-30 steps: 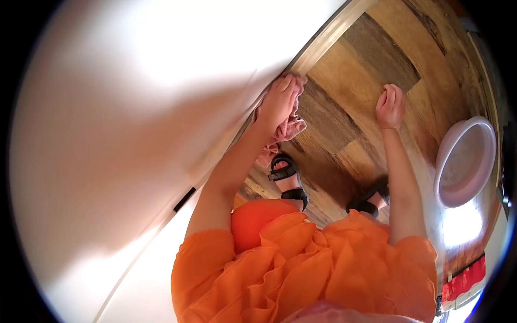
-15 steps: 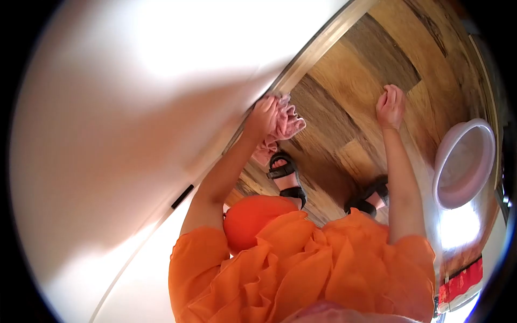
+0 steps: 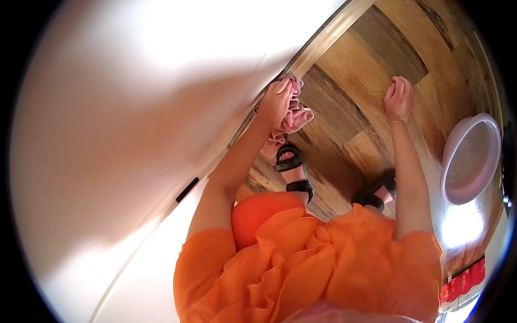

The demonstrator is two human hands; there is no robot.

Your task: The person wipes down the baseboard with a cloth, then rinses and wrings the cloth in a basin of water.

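My left hand [image 3: 275, 103] is closed on a crumpled pink cloth [image 3: 297, 117] and presses it along the wooden baseboard [image 3: 313, 55] where the white wall meets the floor. The cloth's loose folds spill out to the right of my fingers and down toward my sandalled foot. Over on the right, my right hand [image 3: 399, 99] is held over the wood-plank floor [image 3: 344, 86], its fingers curled in and nothing showing in them.
A pale lilac basin [image 3: 448, 177] stands on the floor at the right. Black sandals [image 3: 291, 163] are on my feet, between my arms. The white wall [image 3: 134, 107] fills the left side. Red patterned fabric [image 3: 464, 282] lies at the lower right.
My left hand has slid a little farther up along the baseboard with the pink cloth. My right hand has shifted slightly up and to the right, its fingers still curled.
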